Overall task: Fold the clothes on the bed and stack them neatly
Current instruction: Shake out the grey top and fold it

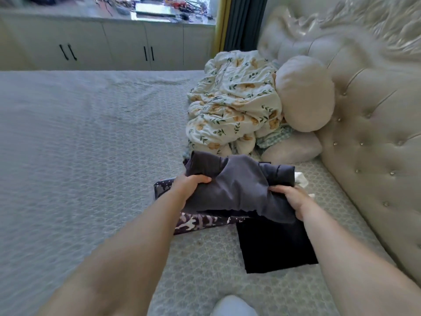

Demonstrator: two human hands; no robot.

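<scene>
Both hands hold a folded grey garment [237,188] above the bed. My left hand [189,188] grips its left edge, thumb on top. My right hand [292,198] grips its right edge with curled fingers. Under the grey garment lies a folded camouflage-patterned garment [198,222] in purple and white. A folded black garment [275,245] lies flat beside it to the right, partly under the grey one.
The grey quilted bedspread [79,144] stretches wide to the left. A crumpled floral duvet [234,103] and beige pillows [303,94] sit at the back right, against the tufted headboard [376,137]. White cabinets [114,44] stand beyond the bed. My knee [234,306] shows at the bottom.
</scene>
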